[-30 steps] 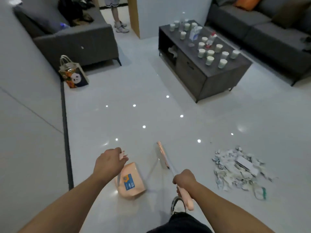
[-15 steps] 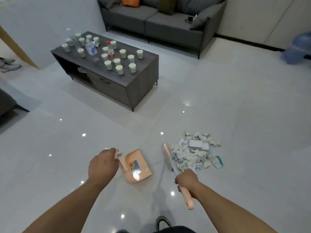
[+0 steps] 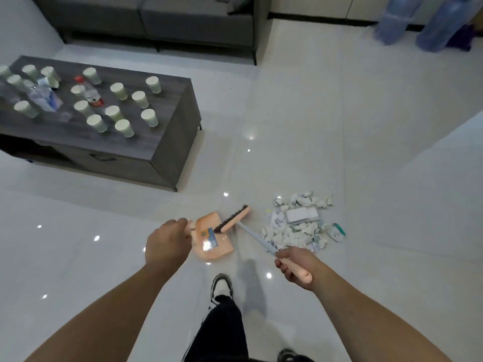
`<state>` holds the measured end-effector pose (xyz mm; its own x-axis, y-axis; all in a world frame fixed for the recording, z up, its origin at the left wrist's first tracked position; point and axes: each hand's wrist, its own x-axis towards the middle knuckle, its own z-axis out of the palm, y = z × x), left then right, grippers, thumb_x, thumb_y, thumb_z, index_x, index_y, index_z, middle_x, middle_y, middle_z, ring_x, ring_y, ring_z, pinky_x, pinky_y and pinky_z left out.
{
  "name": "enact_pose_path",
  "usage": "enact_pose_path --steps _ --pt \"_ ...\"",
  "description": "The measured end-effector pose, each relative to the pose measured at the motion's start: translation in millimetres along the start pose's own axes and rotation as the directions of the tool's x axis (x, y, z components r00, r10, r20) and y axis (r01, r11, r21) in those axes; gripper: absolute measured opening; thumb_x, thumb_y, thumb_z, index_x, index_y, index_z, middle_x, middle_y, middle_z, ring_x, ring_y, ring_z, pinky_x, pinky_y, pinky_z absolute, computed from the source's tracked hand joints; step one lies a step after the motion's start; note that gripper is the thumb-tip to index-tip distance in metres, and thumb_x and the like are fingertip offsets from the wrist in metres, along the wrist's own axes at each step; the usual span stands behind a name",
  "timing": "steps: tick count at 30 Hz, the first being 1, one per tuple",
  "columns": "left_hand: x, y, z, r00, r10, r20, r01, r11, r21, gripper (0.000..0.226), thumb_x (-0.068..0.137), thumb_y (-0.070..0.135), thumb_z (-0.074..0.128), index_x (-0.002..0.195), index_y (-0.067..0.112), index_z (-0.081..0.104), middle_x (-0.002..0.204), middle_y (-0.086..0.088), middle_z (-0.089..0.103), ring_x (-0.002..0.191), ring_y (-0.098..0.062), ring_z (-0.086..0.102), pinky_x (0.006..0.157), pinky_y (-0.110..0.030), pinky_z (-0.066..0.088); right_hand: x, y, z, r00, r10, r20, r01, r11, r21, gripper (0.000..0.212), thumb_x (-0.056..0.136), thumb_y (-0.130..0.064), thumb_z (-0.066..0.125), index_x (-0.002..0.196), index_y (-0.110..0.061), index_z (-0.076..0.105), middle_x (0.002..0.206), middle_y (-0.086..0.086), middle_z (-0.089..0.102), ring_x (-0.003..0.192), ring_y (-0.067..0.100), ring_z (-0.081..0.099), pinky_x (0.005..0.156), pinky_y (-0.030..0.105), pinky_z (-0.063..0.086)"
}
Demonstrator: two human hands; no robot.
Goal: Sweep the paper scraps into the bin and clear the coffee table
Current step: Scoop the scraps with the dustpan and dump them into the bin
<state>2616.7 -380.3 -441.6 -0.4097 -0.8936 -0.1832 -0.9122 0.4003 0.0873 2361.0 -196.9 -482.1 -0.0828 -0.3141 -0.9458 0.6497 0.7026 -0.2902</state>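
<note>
Right hand (image 3: pixel 294 266) fingers wrapped round broom (image 3: pixel 235 219) handle end; left hand (image 3: pixel 167 242) pinching dustpan (image 3: pixel 213 240) handle. Paper scraps (image 3: pixel 300 226) heaped just beyond my right fingers. Judged light, loose, scatter-prone; short gentle strokes. No bin in view.

— What's the room like from where you stand?
— Glossy white tiled floor (image 3: pixel 300 113) catching spots of ceiling light. A dark grey fabric sofa (image 3: pixel 156 22) sits along the far side.
— Anything else?
— Two big blue translucent water jugs (image 3: pixel 394 19) at the far right corner, against a pale wall (image 3: pixel 313 3).
</note>
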Motion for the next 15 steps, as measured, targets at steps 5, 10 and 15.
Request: enact_pose_path --steps 5,10,15 --pt "72 -24 -3 0.994 0.085 0.066 -0.086 0.996 0.013 0.008 0.082 0.023 0.054 0.075 0.02 0.052 0.065 0.004 0.047 0.058 -0.024 0.048 0.051 -0.029 0.033 5 -21 26 0.958 -0.093 -0.272 0.021 0.966 -0.256 0.01 0.088 0.003 0.063 0.096 0.009 0.064 0.07 0.017 0.055 0.042 0.019 0.043 0.038 0.019 0.034" --pt "132 -16 -16 0.978 0.193 0.08 -0.192 0.981 -0.023 0.007 0.076 0.022 0.054 0.07 0.022 0.05 0.062 0.007 0.042 0.057 -0.022 0.044 0.052 -0.028 0.032 -4 -33 41 0.914 -0.161 -0.373 0.003 0.921 -0.39 0.008 0.083 0.006 0.062 0.08 0.0 0.059 0.067 0.017 0.054 0.038 0.021 0.045 0.039 0.021 0.037" --pt "164 5 -28 0.953 0.292 0.077 -0.29 0.956 -0.044 0.009 0.073 0.021 0.058 0.068 0.02 0.052 0.063 0.002 0.052 0.059 -0.026 0.053 0.053 -0.029 0.039 -18 -52 31 0.887 -0.238 -0.395 0.092 0.931 -0.354 0.014 0.079 0.004 0.062 0.068 -0.002 0.056 0.061 0.015 0.052 0.035 0.022 0.045 0.041 0.023 0.036"
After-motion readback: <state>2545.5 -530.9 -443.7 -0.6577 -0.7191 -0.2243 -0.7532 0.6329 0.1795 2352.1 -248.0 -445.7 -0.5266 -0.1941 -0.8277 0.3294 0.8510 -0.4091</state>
